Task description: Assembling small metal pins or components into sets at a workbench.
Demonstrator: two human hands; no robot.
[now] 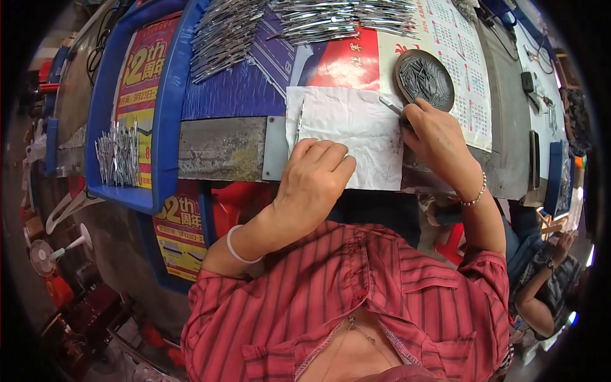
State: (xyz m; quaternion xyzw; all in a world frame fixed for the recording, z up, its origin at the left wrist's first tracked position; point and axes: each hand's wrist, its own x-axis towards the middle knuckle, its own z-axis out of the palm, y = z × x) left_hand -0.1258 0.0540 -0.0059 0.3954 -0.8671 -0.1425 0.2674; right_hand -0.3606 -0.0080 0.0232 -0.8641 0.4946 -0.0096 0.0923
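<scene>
Metal pieces are what both hands work with: thin, grey, blade-like strips. One strip (299,125) lies on the left edge of a white cloth (356,130) in the middle of the frame, just above the left hand (316,178). That hand rests knuckles-up on the cloth with its fingers curled under; whether its grip holds anything cannot be told. The right hand (436,137), right of centre, pinches another strip (389,105) between thumb and fingers, its grip closed on it, the free end pointing up and to the left over the cloth.

Just above the right hand sits a round dish (425,79) filled with more small metal parts. Along the top of the frame, long rows of metal pieces (286,25) lie spread on coloured printed sheets. A further bundle (118,156) stands in a blue tray (167,114) at the left. The cloth lies on a worn grey surface (219,149). At the lower right, another person's arm (541,286) with a wristwatch shows.
</scene>
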